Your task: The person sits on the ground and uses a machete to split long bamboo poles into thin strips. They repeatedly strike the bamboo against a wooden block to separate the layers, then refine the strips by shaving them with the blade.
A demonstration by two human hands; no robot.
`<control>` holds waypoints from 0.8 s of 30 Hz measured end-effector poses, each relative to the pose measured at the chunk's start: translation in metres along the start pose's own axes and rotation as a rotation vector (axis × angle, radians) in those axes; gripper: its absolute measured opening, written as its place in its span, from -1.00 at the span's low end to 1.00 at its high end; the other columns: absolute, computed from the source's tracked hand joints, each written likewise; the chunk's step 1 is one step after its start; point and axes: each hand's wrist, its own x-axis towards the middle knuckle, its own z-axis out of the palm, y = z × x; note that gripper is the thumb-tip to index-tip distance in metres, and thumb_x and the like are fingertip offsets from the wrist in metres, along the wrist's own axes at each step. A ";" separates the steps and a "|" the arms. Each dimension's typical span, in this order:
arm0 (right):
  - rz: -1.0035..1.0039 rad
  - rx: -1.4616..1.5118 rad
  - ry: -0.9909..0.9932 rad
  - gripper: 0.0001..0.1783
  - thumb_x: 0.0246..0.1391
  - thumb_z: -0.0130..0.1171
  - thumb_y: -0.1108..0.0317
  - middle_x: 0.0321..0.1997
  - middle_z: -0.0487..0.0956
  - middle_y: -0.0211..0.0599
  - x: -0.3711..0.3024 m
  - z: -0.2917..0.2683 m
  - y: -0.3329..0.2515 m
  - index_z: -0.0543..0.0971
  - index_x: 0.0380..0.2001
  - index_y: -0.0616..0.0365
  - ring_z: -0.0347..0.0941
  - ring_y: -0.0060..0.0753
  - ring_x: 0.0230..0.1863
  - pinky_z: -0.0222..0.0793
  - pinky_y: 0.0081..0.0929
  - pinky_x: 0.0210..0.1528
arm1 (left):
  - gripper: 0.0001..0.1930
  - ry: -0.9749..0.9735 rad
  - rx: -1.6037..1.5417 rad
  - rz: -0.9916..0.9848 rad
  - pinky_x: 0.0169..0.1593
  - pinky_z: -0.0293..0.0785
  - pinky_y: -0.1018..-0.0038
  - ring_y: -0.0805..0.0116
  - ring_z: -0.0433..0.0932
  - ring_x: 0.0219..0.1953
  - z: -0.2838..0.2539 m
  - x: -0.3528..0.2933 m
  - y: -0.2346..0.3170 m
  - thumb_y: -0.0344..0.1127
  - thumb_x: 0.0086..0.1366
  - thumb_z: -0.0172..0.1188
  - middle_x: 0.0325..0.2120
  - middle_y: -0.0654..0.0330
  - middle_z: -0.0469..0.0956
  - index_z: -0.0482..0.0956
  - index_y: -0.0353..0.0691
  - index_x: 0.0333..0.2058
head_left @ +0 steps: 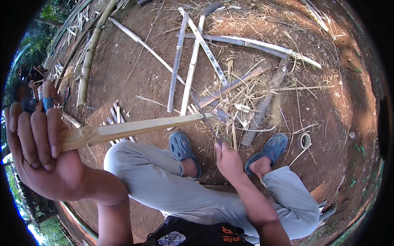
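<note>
My left hand (pixel 45 151), raised at the left, is wrapped round the thick end of a pale split bamboo strip (pixel 123 130). The strip runs across to the right above my knee, narrowing toward its far end. My right hand (pixel 230 162), in front of me between my feet, is closed on a knife, its handle mostly hidden by the fingers. The dark, narrow blade (pixel 210 126) points up and to the left and crosses the strip near its far end. Whether the edge bites into the wood cannot be made out.
Curly shavings (pixel 254 98) lie round a dark log (pixel 266 102). Several split bamboo strips (pixel 191 74) are spread ahead. Cut pieces (pixel 119 117) lie by my left knee. A bamboo ring (pixel 304 141) is beside my right foot. A person (pixel 48 92) sits at the far left near long poles (pixel 88 61).
</note>
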 end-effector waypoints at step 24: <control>0.192 0.044 0.025 -0.67 0.33 -0.06 0.20 -0.45 0.58 0.14 0.006 -0.001 0.015 0.50 -0.10 0.26 0.54 0.29 -0.37 0.42 0.09 -0.32 | -0.62 -0.019 -0.085 0.095 -0.55 0.09 0.69 0.65 0.05 -0.81 0.001 0.000 -0.006 -0.43 0.26 -0.16 -0.91 0.42 0.10 0.11 0.04 -0.75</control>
